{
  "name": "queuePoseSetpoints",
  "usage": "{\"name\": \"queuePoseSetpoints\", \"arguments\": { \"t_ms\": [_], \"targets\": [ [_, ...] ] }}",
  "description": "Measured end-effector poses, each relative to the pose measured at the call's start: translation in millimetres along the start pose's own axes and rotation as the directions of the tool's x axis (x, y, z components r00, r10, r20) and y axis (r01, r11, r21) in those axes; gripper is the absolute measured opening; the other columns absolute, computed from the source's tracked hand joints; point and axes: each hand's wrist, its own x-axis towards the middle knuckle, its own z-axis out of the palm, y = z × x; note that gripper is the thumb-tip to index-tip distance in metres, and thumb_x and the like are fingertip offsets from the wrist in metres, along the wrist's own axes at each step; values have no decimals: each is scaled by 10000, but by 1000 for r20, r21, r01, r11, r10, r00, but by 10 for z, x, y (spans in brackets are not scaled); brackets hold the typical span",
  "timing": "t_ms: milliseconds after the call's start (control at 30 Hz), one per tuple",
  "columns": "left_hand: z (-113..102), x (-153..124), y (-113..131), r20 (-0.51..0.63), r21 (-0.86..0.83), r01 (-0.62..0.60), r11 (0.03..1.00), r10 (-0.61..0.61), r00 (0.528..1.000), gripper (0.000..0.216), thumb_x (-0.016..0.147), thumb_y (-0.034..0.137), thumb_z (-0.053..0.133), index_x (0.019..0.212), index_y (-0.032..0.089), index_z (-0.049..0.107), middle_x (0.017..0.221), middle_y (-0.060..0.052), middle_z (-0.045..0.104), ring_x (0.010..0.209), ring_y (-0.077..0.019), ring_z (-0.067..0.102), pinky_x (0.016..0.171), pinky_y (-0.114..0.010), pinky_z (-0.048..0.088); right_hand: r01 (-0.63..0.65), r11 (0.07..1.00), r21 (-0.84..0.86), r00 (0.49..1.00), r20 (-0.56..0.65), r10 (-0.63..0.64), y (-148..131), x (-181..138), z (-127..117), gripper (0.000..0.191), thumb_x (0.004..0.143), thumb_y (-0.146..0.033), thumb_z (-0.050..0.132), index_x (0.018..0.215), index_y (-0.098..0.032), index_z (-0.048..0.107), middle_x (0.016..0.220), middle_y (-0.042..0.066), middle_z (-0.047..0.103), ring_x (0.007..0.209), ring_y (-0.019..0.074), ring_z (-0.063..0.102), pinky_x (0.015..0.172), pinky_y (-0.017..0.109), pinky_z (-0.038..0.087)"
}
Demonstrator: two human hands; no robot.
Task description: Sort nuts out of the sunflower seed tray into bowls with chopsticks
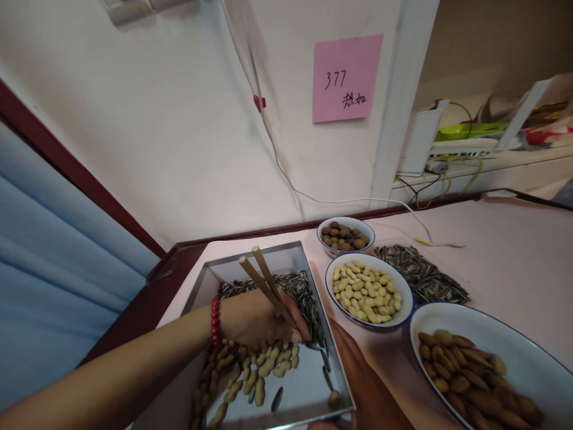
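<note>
My left hand [268, 316], with a red bead bracelet at the wrist, reaches over a shallow metal tray [316, 280]. Its fingers are closed round a pair of wooden chopsticks [264, 280], whose thick ends slant up. The lower tips are near the sunflower seeds [308, 298] heaped along the tray's far and right sides. Unshelled peanuts [268, 364] lie in the near left part, partly under my wrist. A few stray seeds and one small round nut [333, 399] lie near the right corner. Against the tray's outer right wall, my right hand [362, 370] grips its side.
Right of the tray stand a bowl [329, 278] of peanuts, a small bowl [320, 236] of round brown nuts and a large bowl [514, 340] of long brown nuts. Sunflower seeds [421, 275] lie piled on the table. A white cable [358, 199] runs along the wall.
</note>
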Motion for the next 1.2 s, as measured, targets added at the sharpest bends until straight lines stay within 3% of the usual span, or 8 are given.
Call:
{"name": "queuePoseSetpoints", "arguments": {
  "t_ms": [167, 300, 467, 633, 933, 1033, 1200],
  "targets": [
    [5, -22, -23, -44, -15, -5, 1000, 5, 999, 280, 896, 385, 723, 1083, 220, 850, 1046, -70, 825, 912, -204, 752, 796, -260, 566, 30, 1000, 4, 1000, 8, -30, -116, -26, -18, 1291, 726, -443, 898, 1731, -195, 127, 1732, 205, 299, 1569, 492, 324, 1222, 656, 389],
    [2, -32, -19, -25, -9, -31, 999, 31, 999, 295, 900, 421, 722, 1084, 231, 851, 1052, -70, 826, 937, -219, 760, 818, -280, 573, 44, 999, -19, 999, 32, -43, -123, -23, -16, 1364, 713, -448, 916, 1735, -205, 46, 1744, 200, 274, 1585, 480, 295, 1236, 658, 369],
    [-26, -19, 26, -2, -21, -36, 999, 36, 999, 266, 889, 431, 741, 1053, 258, 858, 1023, -58, 828, 914, -221, 759, 816, -281, 582, 45, 999, -30, 999, 19, -44, -55, -34, 19, 1333, 702, -551, 908, 1728, -174, 145, 1756, 193, 249, 1597, 474, 265, 1240, 635, 373],
    [-18, 23, 63, -9, -36, -49, 998, 49, 999, 266, 895, 435, 728, 1029, 245, 858, 1000, -62, 826, 914, -221, 753, 829, -284, 582, 42, 999, -3, 999, 16, -42, 46, -64, 100, 1446, 646, -565, 952, 1734, -225, 63, 1773, 167, 212, 1597, 492, 248, 1248, 639, 353],
    [14, 54, 78, -30, 34, -45, 998, 46, 998, 281, 923, 381, 686, 1062, 193, 841, 1033, -81, 816, 936, -224, 746, 823, -295, 565, 19, 1000, 12, 1000, -19, -19, 10, -54, 139, 1453, 609, -547, 977, 1728, -183, 125, 1758, 198, 239, 1584, 501, 271, 1249, 639, 350],
    [25, 70, 41, -73, 66, -26, 997, 31, 997, 234, 918, 337, 696, 1038, 196, 838, 987, -61, 818, 885, -198, 741, 781, -266, 557, 16, 1000, 15, 998, -54, -16, 33, -56, 203, 1455, 601, -539, 978, 1728, -197, 123, 1761, 182, 236, 1583, 497, 277, 1260, 634, 342],
    [-5, 38, -8, -141, -25, -3, 1000, 0, 990, 209, 917, 318, 723, 1040, 185, 827, 957, -57, 822, 870, -186, 738, 766, -261, 576, 7, 1000, -17, 996, -88, -9, -1, -22, 280, 1500, 550, -498, 991, 1724, -165, 119, 1739, 227, 261, 1579, 513, 273, 1249, 664, 345]
  ]
}}
